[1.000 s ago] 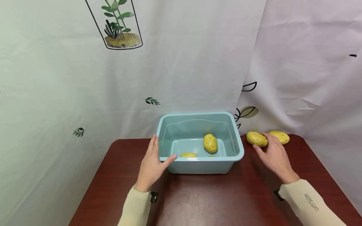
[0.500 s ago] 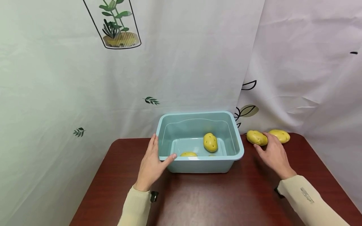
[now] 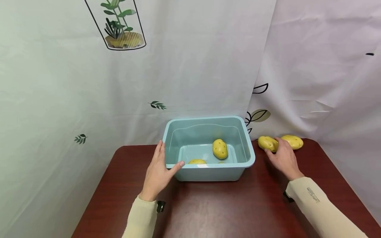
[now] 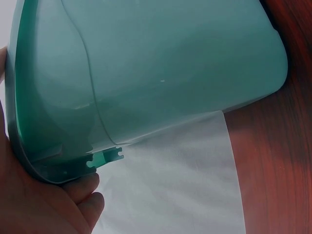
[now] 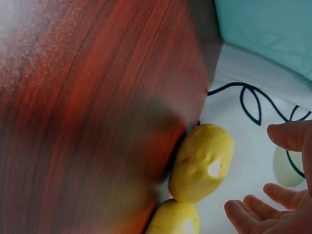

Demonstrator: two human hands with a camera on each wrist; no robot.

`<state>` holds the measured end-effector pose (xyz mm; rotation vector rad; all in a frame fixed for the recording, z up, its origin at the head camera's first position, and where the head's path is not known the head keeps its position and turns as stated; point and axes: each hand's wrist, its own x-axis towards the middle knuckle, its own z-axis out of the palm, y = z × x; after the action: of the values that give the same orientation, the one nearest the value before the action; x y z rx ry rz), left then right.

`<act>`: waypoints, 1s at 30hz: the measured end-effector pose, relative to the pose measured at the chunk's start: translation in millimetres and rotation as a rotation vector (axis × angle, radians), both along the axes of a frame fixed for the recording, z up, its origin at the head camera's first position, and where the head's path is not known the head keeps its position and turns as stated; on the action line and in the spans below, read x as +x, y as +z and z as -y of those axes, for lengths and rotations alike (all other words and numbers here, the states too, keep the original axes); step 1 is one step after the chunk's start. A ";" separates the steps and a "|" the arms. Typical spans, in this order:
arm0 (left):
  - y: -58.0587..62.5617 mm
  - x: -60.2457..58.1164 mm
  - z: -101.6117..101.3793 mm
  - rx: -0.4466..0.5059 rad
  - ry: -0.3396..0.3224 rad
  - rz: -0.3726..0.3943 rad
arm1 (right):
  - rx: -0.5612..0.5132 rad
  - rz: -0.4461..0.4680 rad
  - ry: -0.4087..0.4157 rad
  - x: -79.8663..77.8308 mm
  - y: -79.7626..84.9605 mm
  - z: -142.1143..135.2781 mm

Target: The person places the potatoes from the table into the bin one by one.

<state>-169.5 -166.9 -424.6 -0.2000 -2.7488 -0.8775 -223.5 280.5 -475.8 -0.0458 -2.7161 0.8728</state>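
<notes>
A light blue plastic basin (image 3: 208,173) stands on the table with several yellow potatoes inside, one potato (image 3: 220,149) in full view and others partly hidden by the front wall. My left hand (image 3: 156,173) rests on its near left corner, fingers straight along the side and thumb over the front rim. To the right of the basin, two potatoes lie side by side: a nearer potato (image 5: 201,163) and a second potato (image 3: 293,142). Just above them hovers my right hand (image 3: 283,158), fingers and thumb spread apart, with a gap to the potatoes in the right wrist view.
The dark red wooden table (image 3: 220,208) reaches back to a pale curtain (image 3: 193,66) with printed leaves. The basin and both loose potatoes sit near the table's back edge, close to the cloth.
My right wrist and sleeve have shifted slightly left and forward over the loose potatoes. The left hand stays on the basin. The head view has drifted a little.
</notes>
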 end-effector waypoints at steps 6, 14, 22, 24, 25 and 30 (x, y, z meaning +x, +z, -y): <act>1.0 0.4 0.0 0.002 -0.004 -0.010 | 0.018 0.026 -0.014 -9.1 -6.8 -1.0; 0.1 -0.4 0.8 0.007 -0.006 -0.004 | 0.045 0.005 0.007 -19.8 -13.3 -1.2; -0.3 -1.3 0.3 0.011 -0.012 -0.001 | 0.063 0.044 0.002 -28.0 -24.5 -5.4; 0.0 -1.1 0.2 0.013 -0.014 -0.003 | 0.069 0.045 0.001 -29.9 -28.5 -7.3; 0.5 -0.8 0.2 0.014 -0.013 -0.003 | 0.073 0.047 0.002 -30.9 -30.6 -8.1; 0.6 0.0 1.1 0.008 -0.012 -0.004 | 0.088 0.061 0.005 -32.7 -38.9 -9.6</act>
<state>-169.5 -167.9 -424.0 -0.2163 -2.7431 -0.8895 -256.1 290.1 -514.6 -0.0480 -2.8095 0.7643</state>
